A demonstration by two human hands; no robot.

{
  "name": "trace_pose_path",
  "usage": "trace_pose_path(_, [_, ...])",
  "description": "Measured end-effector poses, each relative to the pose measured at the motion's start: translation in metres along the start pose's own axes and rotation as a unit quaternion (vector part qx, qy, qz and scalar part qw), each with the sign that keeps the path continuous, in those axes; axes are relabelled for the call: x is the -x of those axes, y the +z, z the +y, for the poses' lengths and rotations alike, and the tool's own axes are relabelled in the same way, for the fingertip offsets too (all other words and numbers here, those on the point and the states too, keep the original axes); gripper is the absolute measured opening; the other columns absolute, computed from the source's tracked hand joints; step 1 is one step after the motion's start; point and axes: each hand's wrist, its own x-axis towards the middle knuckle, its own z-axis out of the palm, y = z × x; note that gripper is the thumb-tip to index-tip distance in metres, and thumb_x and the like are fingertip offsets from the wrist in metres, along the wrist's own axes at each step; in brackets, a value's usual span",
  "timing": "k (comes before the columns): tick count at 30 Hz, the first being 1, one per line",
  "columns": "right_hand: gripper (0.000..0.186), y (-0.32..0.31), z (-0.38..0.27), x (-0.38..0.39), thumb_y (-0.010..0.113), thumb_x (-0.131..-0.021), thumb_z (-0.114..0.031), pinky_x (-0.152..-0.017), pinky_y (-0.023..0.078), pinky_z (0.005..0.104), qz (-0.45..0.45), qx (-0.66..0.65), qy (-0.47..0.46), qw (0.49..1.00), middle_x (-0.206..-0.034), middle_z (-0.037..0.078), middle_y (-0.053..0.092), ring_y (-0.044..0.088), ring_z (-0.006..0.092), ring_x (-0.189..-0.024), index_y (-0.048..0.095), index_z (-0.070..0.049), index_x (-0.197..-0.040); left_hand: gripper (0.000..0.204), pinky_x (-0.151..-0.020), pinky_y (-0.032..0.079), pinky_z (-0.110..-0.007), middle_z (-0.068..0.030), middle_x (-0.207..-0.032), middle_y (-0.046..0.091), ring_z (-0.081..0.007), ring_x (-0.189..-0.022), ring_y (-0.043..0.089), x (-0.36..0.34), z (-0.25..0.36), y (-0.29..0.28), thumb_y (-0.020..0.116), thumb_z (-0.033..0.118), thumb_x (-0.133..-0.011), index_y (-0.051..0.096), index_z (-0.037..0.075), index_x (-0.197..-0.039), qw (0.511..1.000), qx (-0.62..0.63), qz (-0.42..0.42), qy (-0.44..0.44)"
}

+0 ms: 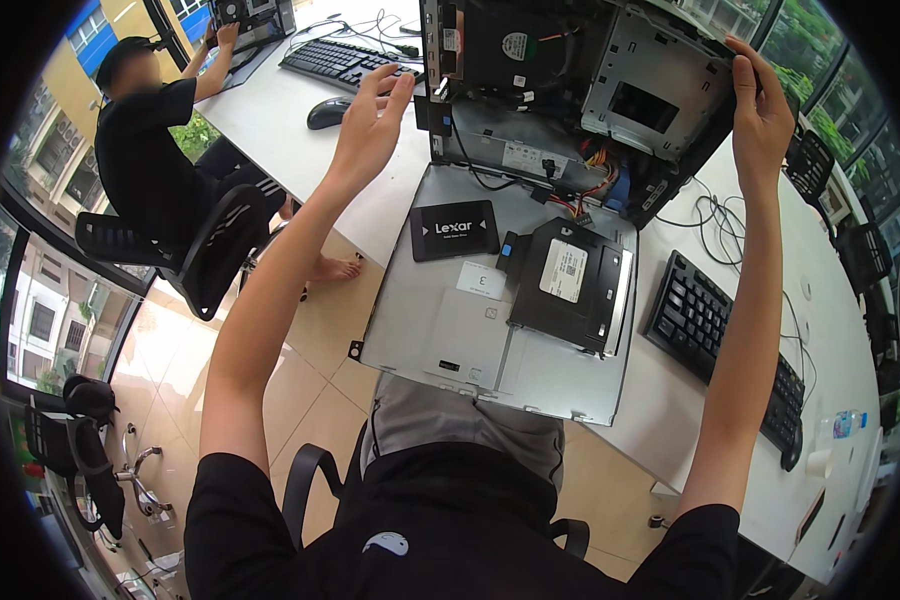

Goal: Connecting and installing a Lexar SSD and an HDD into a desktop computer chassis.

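My left hand (370,125) is raised just left of an open black computer case (510,95), its fingers loosely bent and apart, holding nothing. My right hand (762,120) grips the case's upper right edge beside a silver metal bracket (640,70). Cables and coloured wires hang inside the case. In front of it, a detached metal side panel (390,335) lies over the desk's edge above my lap, carrying a black flat solid-state drive (455,243), a black optical drive (570,310) with a white label, and a small white label sticker.
A white desk (670,420) holds keyboards (685,310), a mouse (330,113), loose cables, a bottle (848,425) and a cup. A co-worker (150,160) sits at the left, handling another computer. Office chairs (90,470) stand at left and right.
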Motion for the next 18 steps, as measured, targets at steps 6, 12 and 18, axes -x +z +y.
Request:
trace_pose_path(6, [0.039, 0.001, 0.013, -0.015, 0.069, -0.110, -0.046, -0.110, 0.049, 0.0298, 0.013, -0.001, 0.081, 0.997, -0.130, 0.004, 0.078, 0.068, 0.0181, -0.125, 0.081, -0.017, -0.133, 0.069, -0.116, 0.042, -0.037, -0.0174, -0.139, 0.068, -0.0260, -0.131, 0.061, -0.008, 0.007, 0.034, 0.040, 0.058, -0.118, 0.054, 0.000, -0.153, 0.994, 0.088, -0.060, -0.015])
trace_pose_path(12, [0.036, 0.010, 0.021, -0.018, 0.070, -0.109, -0.046, -0.110, 0.049, 0.0310, 0.027, -0.007, 0.121, 0.992, -0.125, 0.003, 0.078, 0.068, 0.0184, -0.122, 0.083, -0.020, -0.131, 0.066, -0.114, 0.040, -0.035, -0.0098, -0.138, 0.065, -0.0193, -0.127, 0.057, 0.005, 0.005, 0.042, 0.034, 0.058, -0.119, 0.055, 0.003, -0.149, 0.989, 0.128, -0.054, -0.051])
trace_pose_path(18, [0.034, 0.024, 0.029, -0.015, 0.070, -0.110, -0.043, -0.102, 0.051, 0.0284, 0.045, -0.022, 0.054, 0.997, -0.120, 0.001, 0.078, 0.068, 0.0143, -0.112, 0.083, -0.020, -0.130, 0.079, -0.115, 0.049, -0.040, -0.0177, -0.157, 0.054, -0.0267, -0.135, 0.059, 0.027, -0.016, 0.018, 0.039, 0.063, -0.116, 0.041, -0.001, -0.163, 0.972, 0.170, -0.095, -0.130])
